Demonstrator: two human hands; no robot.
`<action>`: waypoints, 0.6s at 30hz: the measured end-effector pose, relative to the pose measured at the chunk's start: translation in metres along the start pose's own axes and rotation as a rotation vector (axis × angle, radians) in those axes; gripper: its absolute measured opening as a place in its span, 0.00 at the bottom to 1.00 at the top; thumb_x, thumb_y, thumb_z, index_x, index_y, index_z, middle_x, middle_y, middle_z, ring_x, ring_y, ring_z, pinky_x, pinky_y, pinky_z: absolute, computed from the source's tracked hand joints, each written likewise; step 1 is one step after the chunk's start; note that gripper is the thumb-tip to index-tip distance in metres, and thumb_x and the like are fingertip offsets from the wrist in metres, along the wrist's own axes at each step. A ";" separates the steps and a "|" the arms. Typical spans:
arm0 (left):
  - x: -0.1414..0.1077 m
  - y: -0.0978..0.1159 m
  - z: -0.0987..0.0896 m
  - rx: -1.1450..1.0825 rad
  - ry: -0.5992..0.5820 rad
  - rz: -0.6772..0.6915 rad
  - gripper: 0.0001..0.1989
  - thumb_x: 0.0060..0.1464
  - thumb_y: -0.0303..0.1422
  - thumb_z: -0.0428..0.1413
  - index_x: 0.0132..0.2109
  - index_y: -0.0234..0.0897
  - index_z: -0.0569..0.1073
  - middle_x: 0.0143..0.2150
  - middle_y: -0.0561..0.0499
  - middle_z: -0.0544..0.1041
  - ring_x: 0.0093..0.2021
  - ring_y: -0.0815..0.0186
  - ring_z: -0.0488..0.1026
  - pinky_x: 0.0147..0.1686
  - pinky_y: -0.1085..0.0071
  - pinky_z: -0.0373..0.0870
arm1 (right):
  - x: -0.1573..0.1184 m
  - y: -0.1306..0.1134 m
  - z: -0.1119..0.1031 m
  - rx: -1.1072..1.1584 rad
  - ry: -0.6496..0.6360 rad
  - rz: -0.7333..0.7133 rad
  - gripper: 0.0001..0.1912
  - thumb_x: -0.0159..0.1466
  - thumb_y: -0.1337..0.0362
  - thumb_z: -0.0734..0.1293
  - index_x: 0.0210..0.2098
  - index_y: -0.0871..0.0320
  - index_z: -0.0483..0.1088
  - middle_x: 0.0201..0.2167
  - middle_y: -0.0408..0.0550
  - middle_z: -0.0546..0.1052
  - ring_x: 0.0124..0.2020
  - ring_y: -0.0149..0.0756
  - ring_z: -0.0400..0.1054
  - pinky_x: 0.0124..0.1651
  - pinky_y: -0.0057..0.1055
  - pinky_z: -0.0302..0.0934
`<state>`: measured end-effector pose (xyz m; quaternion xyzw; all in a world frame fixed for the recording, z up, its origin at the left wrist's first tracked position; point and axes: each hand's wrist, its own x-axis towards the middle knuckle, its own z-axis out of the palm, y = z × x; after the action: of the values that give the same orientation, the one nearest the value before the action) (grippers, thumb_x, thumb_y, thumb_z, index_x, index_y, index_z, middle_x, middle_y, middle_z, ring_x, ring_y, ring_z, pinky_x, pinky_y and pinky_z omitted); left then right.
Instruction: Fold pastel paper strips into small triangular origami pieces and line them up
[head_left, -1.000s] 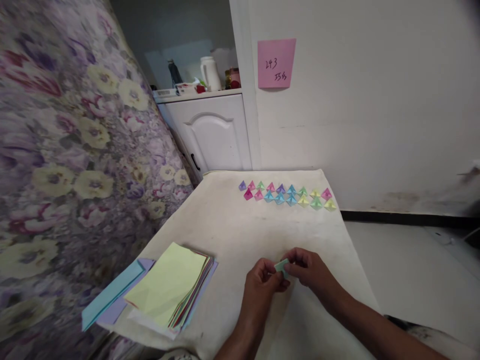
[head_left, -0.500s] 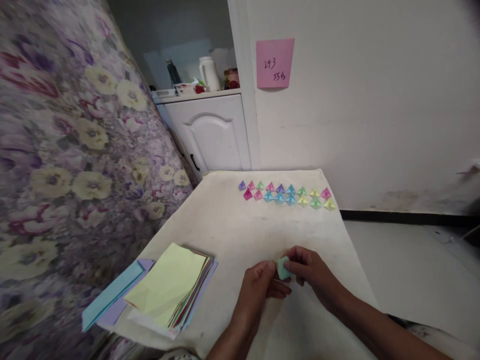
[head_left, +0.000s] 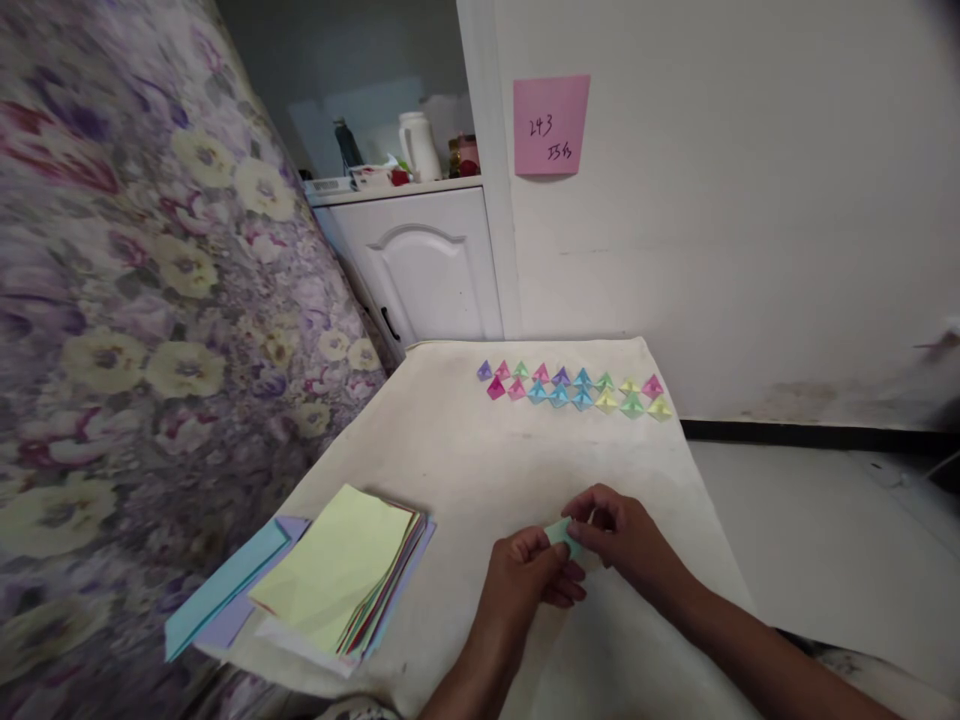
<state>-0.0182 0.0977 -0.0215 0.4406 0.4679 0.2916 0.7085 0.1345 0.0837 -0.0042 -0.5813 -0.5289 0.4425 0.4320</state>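
Observation:
A small folded piece of mint-green paper (head_left: 559, 532) is held between both hands above the near part of the table. My left hand (head_left: 529, 568) grips its left and lower side, the thumb lying on top and the other fingers curled beneath. My right hand (head_left: 611, 525) pinches the paper's right edge between thumb and fingers. Part of the paper is hidden behind the fingertips. Beyond the hands, two rows of small folded paper shapes (head_left: 559, 394) in pink, purple, blue, green and yellow stand near the table's far edge.
A stack of coloured paper sheets (head_left: 337, 570), yellow on top, lies at the left on the pale-covered table (head_left: 457, 450). Beside it is a folded blue paper strip (head_left: 225, 590). A floral curtain (head_left: 180, 350) hangs along the left, and a white wall (head_left: 712, 200) rises behind.
The green paper has turned in the fingers and now shows a flatter, wider face. My left thumb has shifted right onto it; my right hand has risen slightly.

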 end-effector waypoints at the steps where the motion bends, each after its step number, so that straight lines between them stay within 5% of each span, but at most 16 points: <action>1: 0.000 0.000 0.000 0.000 0.002 -0.002 0.12 0.43 0.37 0.58 0.30 0.31 0.71 0.23 0.48 0.77 0.20 0.66 0.74 0.20 0.75 0.66 | -0.001 -0.001 0.000 -0.034 0.018 -0.017 0.06 0.51 0.68 0.66 0.30 0.59 0.70 0.20 0.40 0.66 0.20 0.27 0.58 0.21 0.23 0.54; 18: -0.008 0.001 0.003 -0.054 -0.015 0.033 0.12 0.48 0.37 0.56 0.33 0.31 0.70 0.26 0.47 0.77 0.24 0.66 0.75 0.25 0.73 0.69 | -0.009 0.002 0.013 -0.172 0.129 -0.119 0.03 0.52 0.69 0.65 0.23 0.58 0.66 0.20 0.40 0.68 0.22 0.28 0.61 0.25 0.24 0.55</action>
<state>-0.0185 0.0909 -0.0170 0.4313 0.4472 0.3125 0.7185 0.1214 0.0750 -0.0085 -0.6110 -0.5696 0.3306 0.4393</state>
